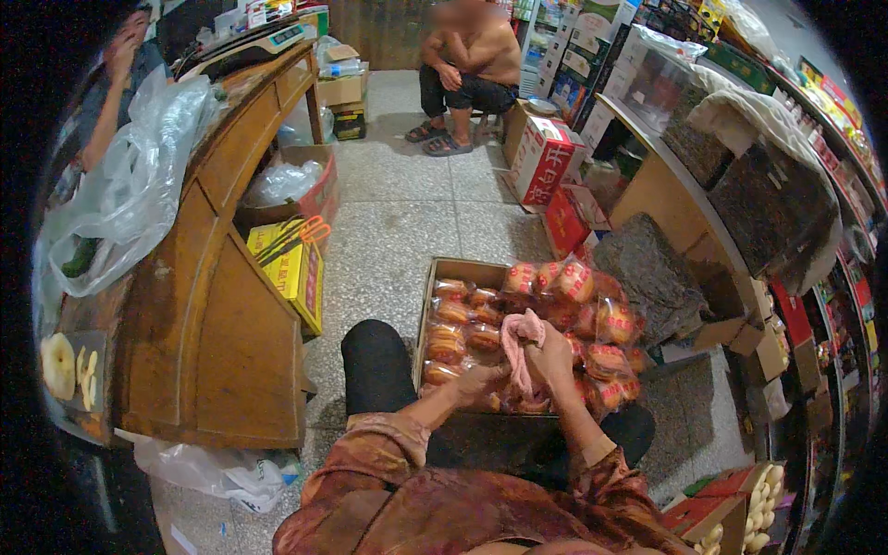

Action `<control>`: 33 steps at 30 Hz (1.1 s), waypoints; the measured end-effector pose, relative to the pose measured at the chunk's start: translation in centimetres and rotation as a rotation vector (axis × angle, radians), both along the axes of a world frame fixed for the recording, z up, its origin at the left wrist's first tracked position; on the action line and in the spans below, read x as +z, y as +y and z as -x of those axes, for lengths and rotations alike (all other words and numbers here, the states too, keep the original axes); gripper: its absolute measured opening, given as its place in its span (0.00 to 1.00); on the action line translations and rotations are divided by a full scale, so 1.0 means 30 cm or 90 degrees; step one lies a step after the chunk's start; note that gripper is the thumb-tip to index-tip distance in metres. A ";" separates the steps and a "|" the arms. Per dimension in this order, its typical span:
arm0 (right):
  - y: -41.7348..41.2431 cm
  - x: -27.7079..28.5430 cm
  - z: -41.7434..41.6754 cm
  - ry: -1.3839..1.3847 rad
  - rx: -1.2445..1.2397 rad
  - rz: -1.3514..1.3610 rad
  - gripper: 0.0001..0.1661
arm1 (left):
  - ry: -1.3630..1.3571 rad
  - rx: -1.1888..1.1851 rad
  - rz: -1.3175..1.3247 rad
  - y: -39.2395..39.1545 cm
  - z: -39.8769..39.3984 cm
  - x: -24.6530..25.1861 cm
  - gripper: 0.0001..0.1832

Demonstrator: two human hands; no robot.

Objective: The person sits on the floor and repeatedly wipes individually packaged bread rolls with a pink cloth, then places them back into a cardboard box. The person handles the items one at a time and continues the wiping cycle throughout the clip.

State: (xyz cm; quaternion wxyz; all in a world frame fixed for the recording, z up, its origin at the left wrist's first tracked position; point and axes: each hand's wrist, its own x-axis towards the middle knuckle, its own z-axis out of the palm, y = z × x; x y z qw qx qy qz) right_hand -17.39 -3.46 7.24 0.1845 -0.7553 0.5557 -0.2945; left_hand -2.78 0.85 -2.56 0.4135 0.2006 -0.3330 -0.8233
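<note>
A pink cloth hangs bunched over an open cardboard box, with its upper end gripped in my right hand. My left hand is at the cloth's lower left side; whether its fingers hold the cloth or something under it cannot be made out. Clear-wrapped round pastries stand in rows in the left part of the box. More wrapped pastries with red print are heaped over its right part and reach past its edge. What lies directly beneath my hands is hidden.
On the left are a wooden desk and orange-handled scissors on a yellow box. A seated person is ahead; another person is at the upper left. Red-and-white cartons, a dark cloth bundle and stocked shelves line the right.
</note>
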 end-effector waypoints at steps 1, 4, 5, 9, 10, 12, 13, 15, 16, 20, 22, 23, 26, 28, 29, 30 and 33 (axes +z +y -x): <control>-0.007 -0.004 0.013 -0.013 -0.004 0.011 0.21 | -0.002 -0.026 0.012 -0.002 -0.002 0.006 0.23; -0.052 -0.048 0.052 -0.200 -0.069 -0.145 0.19 | 0.033 -0.029 0.034 0.006 -0.002 0.069 0.28; -0.060 -0.042 0.056 -0.286 -0.088 -0.203 0.18 | 0.076 0.013 0.038 0.013 0.013 0.117 0.30; -0.021 0.029 0.029 -0.336 0.035 -0.067 0.18 | 0.206 0.027 -0.129 -0.025 -0.040 0.067 0.25; -0.004 0.040 0.034 -0.293 0.130 0.012 0.21 | 0.249 0.006 -0.194 -0.009 -0.050 0.152 0.23; 0.056 0.045 -0.005 -0.060 0.298 0.005 0.38 | 0.263 0.003 -0.261 0.019 -0.057 0.180 0.20; 0.095 0.027 -0.035 0.022 0.299 0.071 0.42 | 0.240 0.010 -0.254 0.017 -0.050 0.169 0.19; 0.144 0.037 -0.063 0.027 0.237 0.132 0.40 | 0.194 0.033 -0.238 0.010 -0.044 0.136 0.17; 0.140 0.038 -0.062 -0.020 0.244 0.099 0.37 | 0.170 0.049 -0.229 0.005 -0.047 0.113 0.17; 0.076 -0.009 0.014 -0.140 0.318 0.001 0.19 | 0.228 -0.002 -0.109 -0.018 -0.062 -0.012 0.19; 0.021 -0.130 0.113 -0.212 0.287 0.000 0.13 | 0.217 -0.057 0.022 -0.039 -0.042 0.013 0.23; 0.058 -0.049 0.078 -0.231 0.240 -0.048 0.13 | 0.191 -0.059 0.020 -0.042 -0.064 -0.078 0.25; 0.020 -0.124 0.149 -0.383 0.133 -0.210 0.13 | 0.276 -0.084 -0.023 0.008 -0.033 0.094 0.32; 0.023 -0.116 0.151 -0.493 0.118 -0.291 0.14 | 0.303 -0.104 -0.041 0.015 -0.049 0.100 0.35; 0.029 -0.112 0.151 -0.565 0.117 -0.340 0.14 | 0.297 -0.089 -0.041 0.015 -0.054 0.098 0.35; 0.038 -0.107 0.149 -0.638 0.111 -0.394 0.14 | 0.293 -0.075 -0.048 0.024 -0.054 0.097 0.35; 0.049 -0.086 0.106 -0.557 0.190 -0.314 0.16 | 0.295 -0.080 -0.035 0.031 -0.066 0.115 0.33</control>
